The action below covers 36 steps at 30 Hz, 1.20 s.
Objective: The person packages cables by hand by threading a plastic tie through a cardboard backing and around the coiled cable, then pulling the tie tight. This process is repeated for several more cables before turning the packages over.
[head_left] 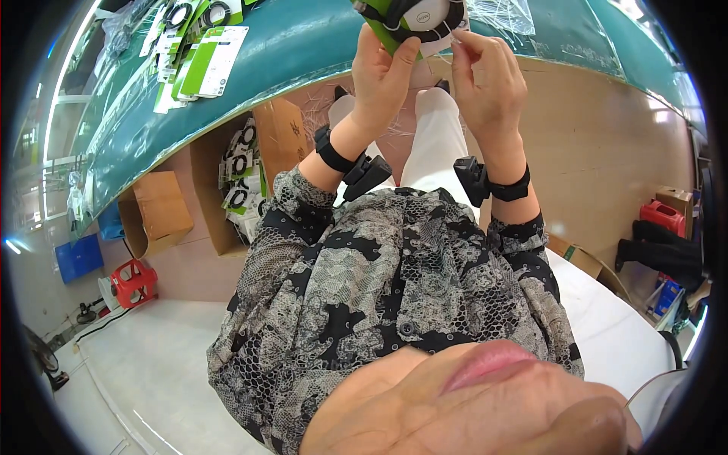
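My left hand [381, 80] grips a green and white backing card [434, 47] by its lower edge, thumb in front. Fixed to the card is a coiled black cable [426, 35] with a round whitish label [422, 15] at its middle. At the card's lower right corner my right hand [491, 85] has thumb and forefinger pinched together. A thin white strip shows by those fingertips, but whether they hold it is too small to tell. Both hands are over the near edge of the green table. The card's top runs out of the picture.
Several carded cables [199, 61] lie heaped on the green table [296, 49] at left. Thin clear strands [497, 15] are scattered beyond my right hand. Below the table, an open carton [208, 178] holds more carded cables, beside a smaller cardboard box [161, 205] and a red plastic stool [133, 283].
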Tool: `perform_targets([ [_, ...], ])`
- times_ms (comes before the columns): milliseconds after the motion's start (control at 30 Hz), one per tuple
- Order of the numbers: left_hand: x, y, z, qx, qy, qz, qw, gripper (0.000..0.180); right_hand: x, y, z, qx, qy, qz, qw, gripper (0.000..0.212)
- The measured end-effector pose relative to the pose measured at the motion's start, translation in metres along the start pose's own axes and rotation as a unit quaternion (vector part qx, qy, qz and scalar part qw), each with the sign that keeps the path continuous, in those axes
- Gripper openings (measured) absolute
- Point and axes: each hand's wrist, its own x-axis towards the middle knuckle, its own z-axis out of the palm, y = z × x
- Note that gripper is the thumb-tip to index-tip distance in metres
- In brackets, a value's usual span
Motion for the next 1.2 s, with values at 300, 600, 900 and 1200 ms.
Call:
perform_targets([
  [300, -0.003, 0.011, 0.004, -0.242, -0.012, -0.212, 0.947, 0.031, -0.002, 0.021, 0.021, 0.043, -0.027, -0.09, 0.995, 0.013],
  [600, -0.018, -0.028, -0.009, -0.251, -0.027, -0.293, 0.922, 0.032, -0.039, 0.051, 0.021, 0.094, -0.15, -0.015, 0.984, 0.012],
  [900, -0.031, -0.042, -0.01, -0.225, 0.023, -0.325, 0.918, 0.025, -0.062, 0.061, 0.035, 0.106, -0.198, -0.009, 0.974, 0.019],
  [1200, -0.031, -0.046, -0.01, -0.204, 0.028, -0.244, 0.948, 0.024, -0.066, 0.051, 0.035, 0.307, -0.098, 0.159, 0.933, 0.006],
])
